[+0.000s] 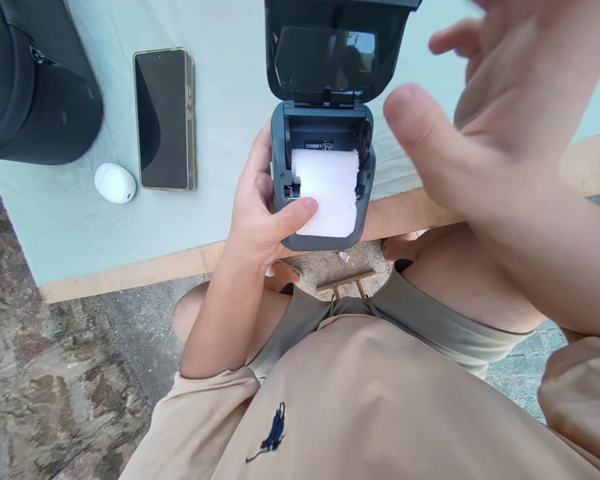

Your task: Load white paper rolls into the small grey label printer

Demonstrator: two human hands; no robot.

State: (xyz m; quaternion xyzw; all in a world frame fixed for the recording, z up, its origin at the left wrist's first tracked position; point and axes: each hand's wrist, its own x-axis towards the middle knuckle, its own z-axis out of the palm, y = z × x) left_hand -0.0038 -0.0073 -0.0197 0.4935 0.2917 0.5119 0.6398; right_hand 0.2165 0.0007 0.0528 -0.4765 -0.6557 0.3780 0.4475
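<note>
Small grey printer (323, 180), lid (333, 50) swung open and pointing away from the person; body's long axis runs toward the person. White paper roll (330, 193) fills the open bay, its axis left to right. Printer sits in the left hand (260, 213), grip wrapped round its left side, thumb on the paper's lower left corner. Right hand (485, 127) hovers just right of it, fingers spread, holding nothing. Left of the holding grip, on the worktop (70, 233): phone (164, 120), white case (115, 183).
</note>
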